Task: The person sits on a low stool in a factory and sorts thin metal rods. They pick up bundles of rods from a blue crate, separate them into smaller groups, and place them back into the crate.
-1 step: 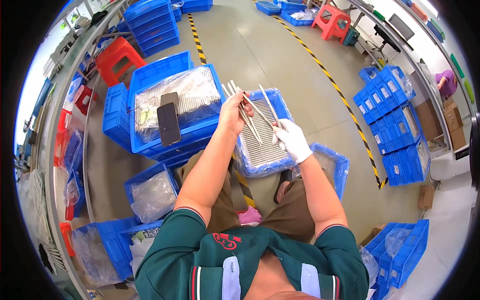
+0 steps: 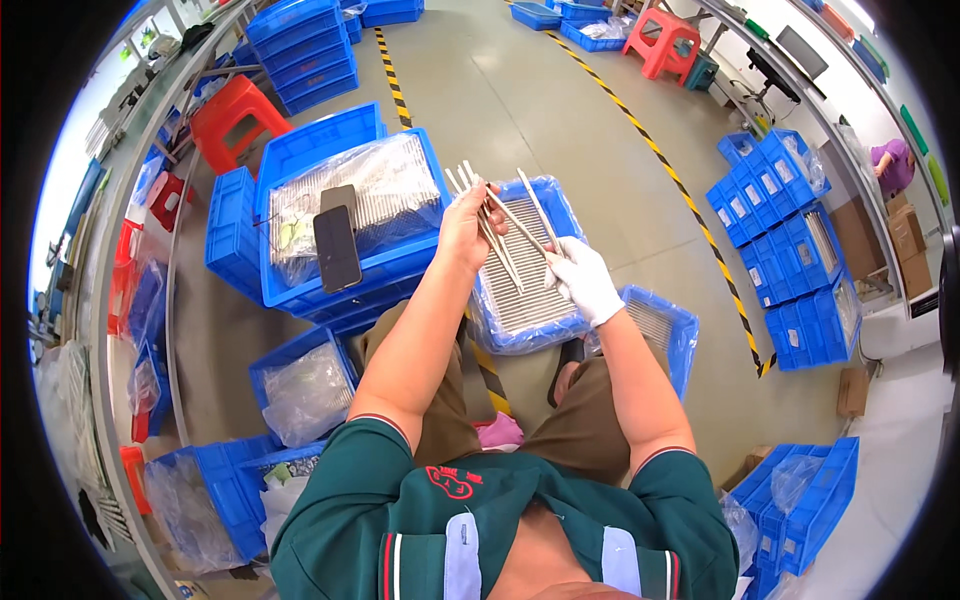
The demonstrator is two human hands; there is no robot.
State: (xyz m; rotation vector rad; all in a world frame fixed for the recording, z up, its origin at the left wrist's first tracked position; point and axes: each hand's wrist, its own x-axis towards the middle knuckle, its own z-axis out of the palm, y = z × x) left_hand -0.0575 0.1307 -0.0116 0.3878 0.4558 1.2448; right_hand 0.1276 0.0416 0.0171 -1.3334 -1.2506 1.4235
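Note:
Bare and closed, my left hand (image 2: 465, 230) grips several thin silvery metal rods (image 2: 508, 264), which fan out above and below the fingers. My right hand (image 2: 587, 282), in a white glove, pinches the near ends of two more rods (image 2: 537, 204). One of these slants up toward the left fingers; whether those fingers also touch it I cannot tell. Both hands hover over a blue crate (image 2: 567, 206) lined with clear plastic. Inside it, similar rods (image 2: 525, 302) lie side by side in a dense layer. The palms and inner fingers are hidden.
On the left, a blue crate stack (image 2: 350, 290) carries plastic-covered rods and a dark phone (image 2: 337, 248). Another lined crate (image 2: 684, 345) sits beside my right knee. A red stool (image 2: 236, 120), stacked crates (image 2: 785, 255) at right and a person in purple (image 2: 893, 165) are farther off.

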